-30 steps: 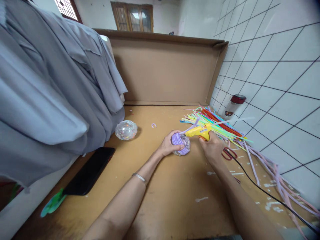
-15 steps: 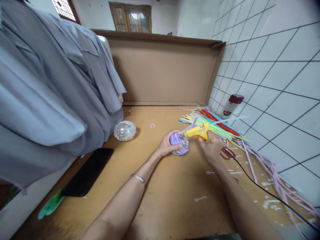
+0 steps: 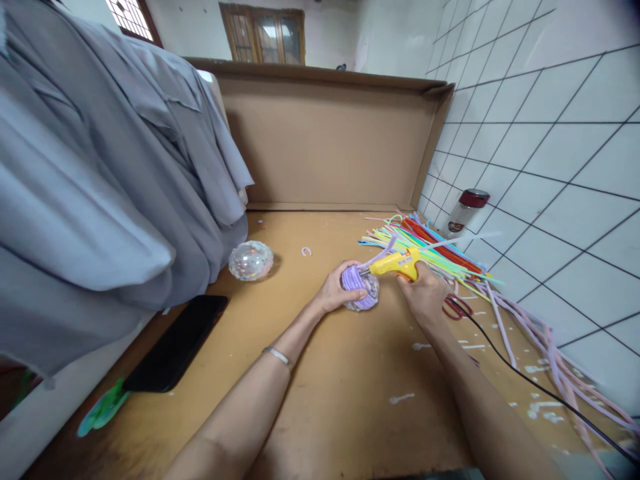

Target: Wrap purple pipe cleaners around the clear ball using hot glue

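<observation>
Two hands at work, little altered over the last second. Left hand (image 3: 336, 288) keeps its grip around a purple-wrapped ball (image 3: 361, 288), fingers curled over the near side, ball resting on or just above the worktop (image 3: 320, 400); cannot tell which. Right hand (image 3: 424, 293) stays closed on the grip of a yellow glue gun (image 3: 395, 265), nozzle pointing left and touching, or all but touching, the top of the ball where a loose purple strip (image 3: 381, 253) rises away.

Change: only a slight drift of the whole view; ball, gun and both hands keep the same relation to each other as half a second ago. Judgement: the nozzle is being held at one spot, so glue is likely going onto the wrap at that point rather than the wrap advancing.

Around them: black cord (image 3: 525, 380) runs from the gun back to the right edge. Heap of coloured straws (image 3: 440, 250) lies just beyond the gun, against the tiled wall. Red-handled scissors (image 3: 456, 307) beside the right wrist. Clear bare ball (image 3: 251, 260) well apart to the left; black phone (image 3: 177, 347) nearer the left edge. White glue drips (image 3: 403, 399) dot the worktop.
</observation>
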Demonstrator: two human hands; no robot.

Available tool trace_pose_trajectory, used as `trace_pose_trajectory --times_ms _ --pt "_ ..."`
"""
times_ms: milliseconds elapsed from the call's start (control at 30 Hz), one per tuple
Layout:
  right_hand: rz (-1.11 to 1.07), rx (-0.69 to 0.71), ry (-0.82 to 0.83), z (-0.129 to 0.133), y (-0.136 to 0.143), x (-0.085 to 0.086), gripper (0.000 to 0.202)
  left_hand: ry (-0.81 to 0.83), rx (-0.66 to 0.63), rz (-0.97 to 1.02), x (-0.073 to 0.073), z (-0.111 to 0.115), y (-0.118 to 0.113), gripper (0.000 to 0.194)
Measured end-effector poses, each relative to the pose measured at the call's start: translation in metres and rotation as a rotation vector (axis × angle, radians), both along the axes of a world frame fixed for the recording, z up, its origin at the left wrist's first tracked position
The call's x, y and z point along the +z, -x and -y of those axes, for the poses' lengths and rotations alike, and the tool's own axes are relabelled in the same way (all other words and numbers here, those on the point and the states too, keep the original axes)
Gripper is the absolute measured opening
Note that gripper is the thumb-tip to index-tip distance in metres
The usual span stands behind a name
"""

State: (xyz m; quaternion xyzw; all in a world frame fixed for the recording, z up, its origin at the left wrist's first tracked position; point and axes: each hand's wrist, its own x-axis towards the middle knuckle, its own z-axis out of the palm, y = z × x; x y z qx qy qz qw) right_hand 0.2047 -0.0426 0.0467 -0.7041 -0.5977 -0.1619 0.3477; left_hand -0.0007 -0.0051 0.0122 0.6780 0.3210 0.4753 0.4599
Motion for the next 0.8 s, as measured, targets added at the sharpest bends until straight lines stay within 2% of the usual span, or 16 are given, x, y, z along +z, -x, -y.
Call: trace_pose_trajectory --times_ms 500,800 --pt "-0.017 0.029 -0.054 -0.0032 -0.0008 -0.0057 0.022 0.007 0.002 0.016 -0.0018 -0.0017 -0.0007 0.074" --pt "0.006 -0.042 -0.013 -0.0014 -0.0014 -0.0019 0.021 -0.003 -0.003 0.023 -0.0033 -0.0030 -0.0006 0.073"
